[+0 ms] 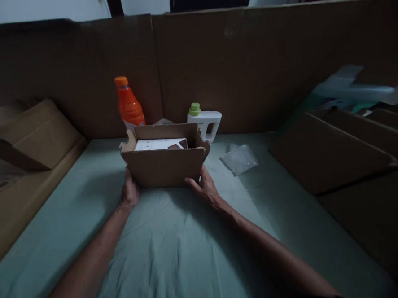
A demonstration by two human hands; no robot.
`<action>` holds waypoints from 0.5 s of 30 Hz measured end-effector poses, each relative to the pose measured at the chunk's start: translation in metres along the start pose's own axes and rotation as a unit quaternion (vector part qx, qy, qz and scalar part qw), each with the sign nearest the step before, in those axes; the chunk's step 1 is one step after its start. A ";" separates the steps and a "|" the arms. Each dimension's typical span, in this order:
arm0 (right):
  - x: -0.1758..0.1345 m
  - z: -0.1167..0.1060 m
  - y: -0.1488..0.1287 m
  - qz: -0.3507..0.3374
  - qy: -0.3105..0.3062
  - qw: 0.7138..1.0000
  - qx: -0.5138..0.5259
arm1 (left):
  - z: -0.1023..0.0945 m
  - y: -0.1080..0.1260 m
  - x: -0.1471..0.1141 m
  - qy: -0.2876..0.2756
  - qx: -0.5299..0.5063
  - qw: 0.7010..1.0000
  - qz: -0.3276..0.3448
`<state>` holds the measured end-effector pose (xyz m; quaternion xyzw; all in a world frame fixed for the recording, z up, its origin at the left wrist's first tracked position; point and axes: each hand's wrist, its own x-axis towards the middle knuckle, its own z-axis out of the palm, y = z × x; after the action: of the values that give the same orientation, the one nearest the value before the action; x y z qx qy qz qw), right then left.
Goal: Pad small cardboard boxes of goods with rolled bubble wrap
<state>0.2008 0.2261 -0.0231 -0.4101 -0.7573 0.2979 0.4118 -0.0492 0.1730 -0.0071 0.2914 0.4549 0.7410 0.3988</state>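
A small open cardboard box (pixel 164 168) is gripped between my two hands over the green cloth. My left hand (pixel 130 191) holds its lower left side, the fingertips hidden behind the cardboard. At the lower right corner, my right hand (pixel 204 187) has its thumb on the front face and its other fingers out of sight. Inside the box shows a white item (pixel 156 144) with dark patches at its right end; its kind I cannot make out. Behind the box stand an orange bottle (pixel 129 104) and a white jug with a green cap (pixel 202 121), both partly covered by it.
Bubble wrap (pixel 239 159) lies on the cloth (pixel 178 258) right of the box. Tall cardboard panels (pixel 264 68) close off the back. Cardboard boxes flank both sides: one at left (pixel 39 136), a larger one at right (pixel 334 154) with plastic items on top.
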 end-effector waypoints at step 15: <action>-0.006 -0.007 0.005 0.021 -0.106 0.988 -0.109 | -0.016 -0.006 -0.014 0.001 0.072 0.997 0.015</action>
<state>0.2110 0.2245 -0.0257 -0.4346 -0.8156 0.2643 0.2759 -0.0529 0.1560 -0.0202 0.3253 0.5030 0.7128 0.3648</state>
